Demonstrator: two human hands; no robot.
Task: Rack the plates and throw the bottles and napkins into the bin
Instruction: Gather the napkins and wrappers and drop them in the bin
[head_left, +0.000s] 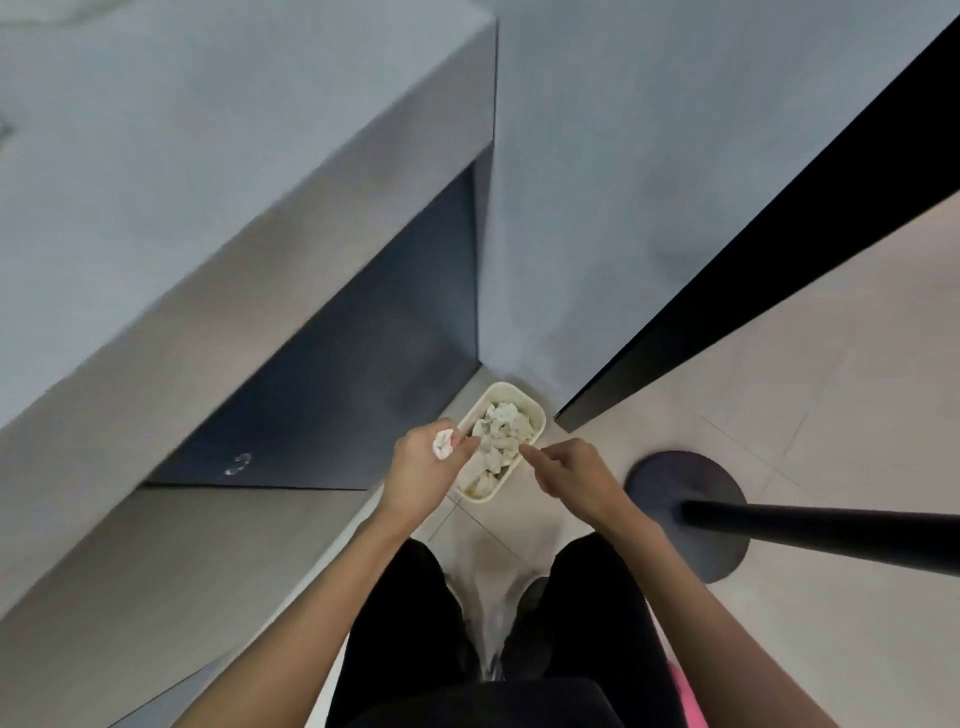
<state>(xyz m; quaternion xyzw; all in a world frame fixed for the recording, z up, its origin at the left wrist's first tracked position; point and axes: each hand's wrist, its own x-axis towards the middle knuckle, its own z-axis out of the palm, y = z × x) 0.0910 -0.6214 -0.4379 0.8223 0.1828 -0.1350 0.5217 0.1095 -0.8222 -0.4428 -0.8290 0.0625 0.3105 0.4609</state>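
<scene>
Below centre, left hand (423, 470) pinches a crumpled napkin (443, 443) above the bin (535, 410) already holding napkins; right hand (563, 475), loosely curled, holds nothing.

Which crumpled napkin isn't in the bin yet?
The small crumpled white napkin gripped in the left hand; the other white napkins lie piled inside the cream rectangular plastic bin.

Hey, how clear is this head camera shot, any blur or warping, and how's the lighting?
Head view: the counter at upper left is smeared by motion blur; the left hand, its crumpled napkin and the bin look soft but readable; wide-angle warping makes straight edges lean in toward the bin; the light is flat and even, with no glare and only faint shadows.
</scene>
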